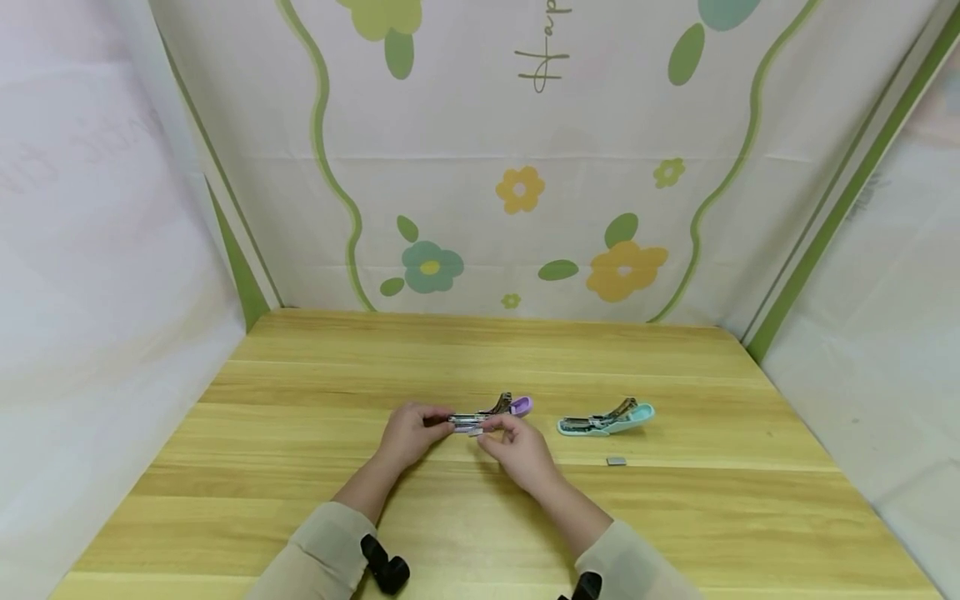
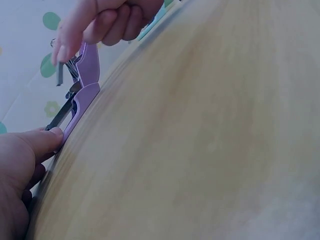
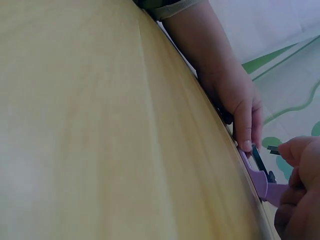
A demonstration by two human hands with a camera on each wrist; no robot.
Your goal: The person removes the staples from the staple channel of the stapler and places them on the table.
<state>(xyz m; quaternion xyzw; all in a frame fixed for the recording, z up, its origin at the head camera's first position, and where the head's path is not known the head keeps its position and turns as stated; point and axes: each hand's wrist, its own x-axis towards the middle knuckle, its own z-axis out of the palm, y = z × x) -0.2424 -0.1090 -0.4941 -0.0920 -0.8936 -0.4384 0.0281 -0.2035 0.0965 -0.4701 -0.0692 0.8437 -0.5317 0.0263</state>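
Note:
A purple stapler lies opened up on the wooden table, its metal top raised toward the right. My left hand pinches the stapler's left end between thumb and fingers, as the left wrist view also shows at the purple base. Just above the stapler's magazine, my right hand pinches a small strip of staples between thumb and forefinger. In the right wrist view the strip sticks out from the fingertips, apart from the stapler.
To the right, a mint-green stapler also lies opened up on the table. A short grey staple strip lies in front of it. Printed fabric walls stand behind and at both sides.

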